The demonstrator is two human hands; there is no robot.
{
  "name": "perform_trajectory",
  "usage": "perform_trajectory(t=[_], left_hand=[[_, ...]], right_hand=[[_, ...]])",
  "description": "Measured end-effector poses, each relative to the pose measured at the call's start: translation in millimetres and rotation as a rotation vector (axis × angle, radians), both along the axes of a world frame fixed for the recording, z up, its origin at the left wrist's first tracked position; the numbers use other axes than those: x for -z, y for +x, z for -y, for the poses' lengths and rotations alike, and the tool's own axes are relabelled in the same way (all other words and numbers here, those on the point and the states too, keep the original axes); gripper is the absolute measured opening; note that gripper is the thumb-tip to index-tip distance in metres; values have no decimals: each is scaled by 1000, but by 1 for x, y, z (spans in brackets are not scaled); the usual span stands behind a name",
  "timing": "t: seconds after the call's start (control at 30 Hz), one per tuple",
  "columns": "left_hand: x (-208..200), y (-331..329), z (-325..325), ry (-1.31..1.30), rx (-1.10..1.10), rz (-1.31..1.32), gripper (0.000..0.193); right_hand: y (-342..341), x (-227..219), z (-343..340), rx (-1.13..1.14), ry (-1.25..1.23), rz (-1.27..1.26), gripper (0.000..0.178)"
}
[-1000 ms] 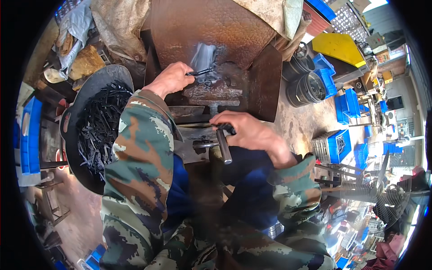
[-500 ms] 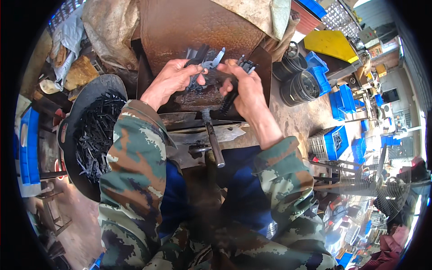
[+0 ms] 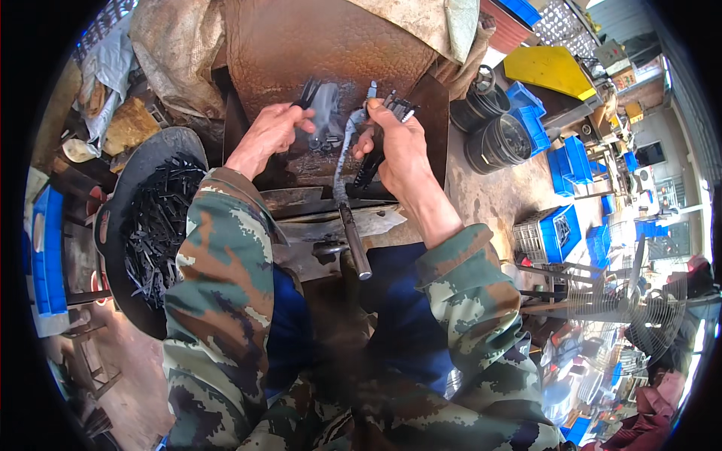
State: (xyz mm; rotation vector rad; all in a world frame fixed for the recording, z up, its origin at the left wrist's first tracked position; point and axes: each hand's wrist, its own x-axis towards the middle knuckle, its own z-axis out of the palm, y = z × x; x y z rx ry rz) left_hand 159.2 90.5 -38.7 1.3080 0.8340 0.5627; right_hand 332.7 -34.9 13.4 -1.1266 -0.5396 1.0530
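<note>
My left hand (image 3: 272, 134) is closed around a few narrow dark metal pieces (image 3: 307, 93) that stick up past its fingers. To its right, my right hand (image 3: 402, 143) grips a bundle of dark toothed metal strips (image 3: 400, 107), with more strips hanging below the palm. Its thumb and finger are at a small silver toothed piece (image 3: 371, 90). Between the hands, a bent, greyish metal lever (image 3: 348, 154) rises from a rod handle (image 3: 356, 244) that points toward me. Behind it a pale, hazy metal part (image 3: 325, 113) stands in a rusty brown housing (image 3: 301, 49).
A large black basin (image 3: 113, 263) full of thin dark metal strips (image 3: 162, 225) stands at my left. Black buckets (image 3: 492, 146), blue crates (image 3: 569, 225) and a standing fan (image 3: 654, 319) are on the right. Sacking (image 3: 177, 45) hangs over the housing.
My left hand has moved left, away from the right hand, with dark pieces in its fingers. The bent lever between the hands now shows. My right hand has shifted only slightly.
</note>
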Motion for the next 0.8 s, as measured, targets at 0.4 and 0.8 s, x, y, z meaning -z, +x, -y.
perform_trajectory(t=[0.4,0.8], left_hand=[[43,4,-13,365,226,-301,27],[7,6,2,734,227,-439,27]], right_hand=[[33,-10,13,121,-14,-395,17],[39,-11,30,-25,-15,-184,12]])
